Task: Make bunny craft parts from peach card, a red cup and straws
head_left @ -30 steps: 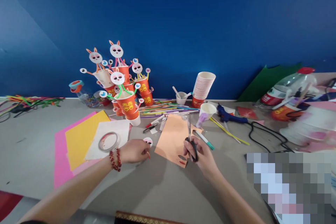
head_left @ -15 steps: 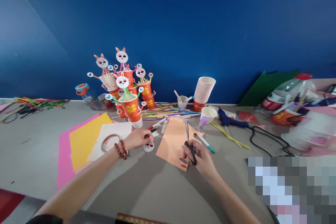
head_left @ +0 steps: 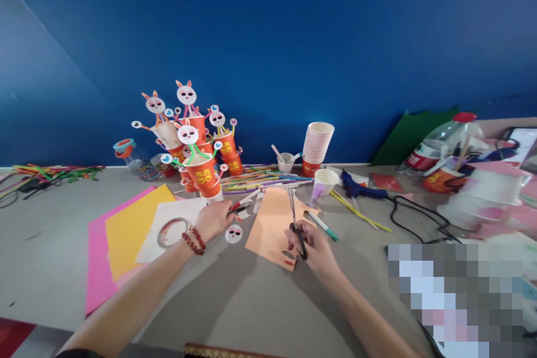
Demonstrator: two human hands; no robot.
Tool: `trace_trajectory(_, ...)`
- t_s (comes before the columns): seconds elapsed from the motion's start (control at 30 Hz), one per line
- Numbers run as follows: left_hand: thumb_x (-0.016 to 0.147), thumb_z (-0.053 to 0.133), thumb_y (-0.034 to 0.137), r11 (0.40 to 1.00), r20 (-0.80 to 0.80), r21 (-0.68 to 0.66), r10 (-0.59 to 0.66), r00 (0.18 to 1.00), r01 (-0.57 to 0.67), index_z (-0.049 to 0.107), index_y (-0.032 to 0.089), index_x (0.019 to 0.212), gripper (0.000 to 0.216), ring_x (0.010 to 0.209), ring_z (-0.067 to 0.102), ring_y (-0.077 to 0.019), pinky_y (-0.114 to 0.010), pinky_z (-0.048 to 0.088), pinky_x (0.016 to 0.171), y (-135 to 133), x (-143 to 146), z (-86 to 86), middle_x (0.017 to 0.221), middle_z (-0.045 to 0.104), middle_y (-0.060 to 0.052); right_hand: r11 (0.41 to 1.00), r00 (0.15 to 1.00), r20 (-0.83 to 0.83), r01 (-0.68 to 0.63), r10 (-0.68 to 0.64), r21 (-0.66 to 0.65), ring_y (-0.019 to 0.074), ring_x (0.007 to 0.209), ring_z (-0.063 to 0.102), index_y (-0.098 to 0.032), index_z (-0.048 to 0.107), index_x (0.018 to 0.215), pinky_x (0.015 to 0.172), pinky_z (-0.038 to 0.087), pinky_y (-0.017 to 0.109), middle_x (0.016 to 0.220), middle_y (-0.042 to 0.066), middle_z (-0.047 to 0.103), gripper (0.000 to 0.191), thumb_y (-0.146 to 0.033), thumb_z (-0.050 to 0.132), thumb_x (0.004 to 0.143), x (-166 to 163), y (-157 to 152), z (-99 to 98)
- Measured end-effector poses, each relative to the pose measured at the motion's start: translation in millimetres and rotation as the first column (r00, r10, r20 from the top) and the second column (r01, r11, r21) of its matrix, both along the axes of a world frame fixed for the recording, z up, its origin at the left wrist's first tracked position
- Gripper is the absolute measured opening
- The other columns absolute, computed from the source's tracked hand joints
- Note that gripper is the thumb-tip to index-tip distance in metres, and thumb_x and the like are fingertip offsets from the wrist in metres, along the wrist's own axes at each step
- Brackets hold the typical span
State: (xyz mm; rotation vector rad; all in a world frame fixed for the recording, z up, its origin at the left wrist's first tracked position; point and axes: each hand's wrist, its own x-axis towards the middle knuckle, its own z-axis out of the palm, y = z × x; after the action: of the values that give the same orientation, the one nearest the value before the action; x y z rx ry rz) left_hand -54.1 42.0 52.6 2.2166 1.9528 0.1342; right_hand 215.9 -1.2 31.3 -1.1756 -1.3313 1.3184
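Observation:
My left hand [head_left: 213, 219], with a red bead bracelet at the wrist, has its fingers closed at the end of a slim black marker [head_left: 240, 209]. A small orange paper ear [head_left: 238, 218] lies by those fingertips, just above a white paper rabbit face [head_left: 234, 234]. In my right hand [head_left: 312, 243] is a pair of scissors [head_left: 292, 210], blades pointing away from me over a sheet of light orange paper [head_left: 268, 226]. Near the sheet's lower corner are a cut-out hole and a red-marked shape [head_left: 288, 262].
Orange cups with rabbit figures [head_left: 200, 170] stand at the back left. Behind the sheet are loose sticks [head_left: 268, 180] and a stack of paper cups [head_left: 318, 145]. A blue glue gun [head_left: 363, 189] with its cable, tape [head_left: 161, 232], and coloured sheets [head_left: 126, 229] flank my hands.
My left hand has drawn back a little from the rabbit face toward the black marker, leaving the orange ear above the face. My right hand still holds the scissors. The view has shifted slightly.

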Motion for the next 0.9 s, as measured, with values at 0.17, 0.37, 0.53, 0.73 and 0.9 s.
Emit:
trace_trajectory(0.17, 0.095, 0.045, 0.041, 0.987, 0.092, 0.054, -0.155, 0.984, 0.151, 0.061, 0.021, 0.098, 0.026, 0.083, 0.066, -0.0208, -0.029, 0.047, 0.071, -31, 26, 3.1, 0.095, 0.07, -0.006, 0.999, 0.992, 0.128, -0.021, 0.016, 0.038, 0.0133, 0.049, 0.054, -0.021, 0.049, 0.071, 0.047, 0.04, 0.024, 0.057, -0.001, 0.06, 0.043, -0.062, 0.061, 0.08, 3, 5, -10.0)
trace_trajectory(0.37, 0.075, 0.069, 0.057, 0.901, 0.082, 0.249, -0.384, 0.919, 0.355, 0.051, 0.015, 0.13, 0.072, 0.119, 0.053, -0.0347, -0.05, 0.041, 0.101, -56, 56, -30.2, 0.129, 0.06, -0.017, 0.998, 0.957, 0.288, -0.032, 0.018, 0.045, 0.0115, 0.046, 0.048, -0.022, 0.05, 0.067, 0.044, 0.034, 0.022, 0.056, -0.004, 0.057, 0.035, -0.05, 0.066, 0.079, 10, 10, -26.6)
trace_trajectory(0.53, 0.075, 0.071, 0.044, 0.916, 0.013, 0.289, -0.294, 0.956, 0.278, 0.047, 0.014, 0.135, 0.072, 0.121, 0.051, -0.0367, -0.055, 0.035, 0.104, -55, 59, -43.2, 0.131, 0.058, -0.018, 0.996, 0.929, 0.369, -0.051, 0.02, 0.073, 0.0122, 0.049, 0.047, -0.022, 0.05, 0.066, 0.046, 0.032, 0.022, 0.056, -0.004, 0.053, 0.029, -0.042, 0.068, 0.077, 14, 10, -28.5)
trace_trajectory(0.73, 0.087, 0.058, 0.027, 0.912, 0.32, 0.375, -0.296, 0.9, 0.167, 0.036, 0.02, 0.142, 0.059, 0.128, 0.048, -0.0315, -0.049, 0.043, 0.103, -52, 56, -45.0, 0.139, 0.052, -0.015, 0.994, 0.923, 0.385, -0.041, -0.003, 0.104, 0.0139, 0.051, 0.049, -0.023, 0.048, 0.065, 0.047, 0.035, 0.022, 0.056, -0.004, 0.053, 0.031, -0.044, 0.064, 0.081, 11, 12, -30.8)
trace_trajectory(0.9, 0.095, 0.048, 0.026, 0.888, 0.597, 0.457, -0.261, 0.758, -0.054, 0.037, 0.025, 0.142, 0.048, 0.127, 0.051, -0.0281, -0.047, 0.047, 0.102, -50, 55, -37.1, 0.139, 0.051, -0.013, 0.988, 0.944, 0.33, -0.033, -0.018, 0.15, 0.0155, 0.055, 0.054, -0.023, 0.05, 0.071, 0.05, 0.042, 0.024, 0.061, -0.002, 0.056, 0.032, -0.049, 0.064, 0.08, 3, 9, -28.4)
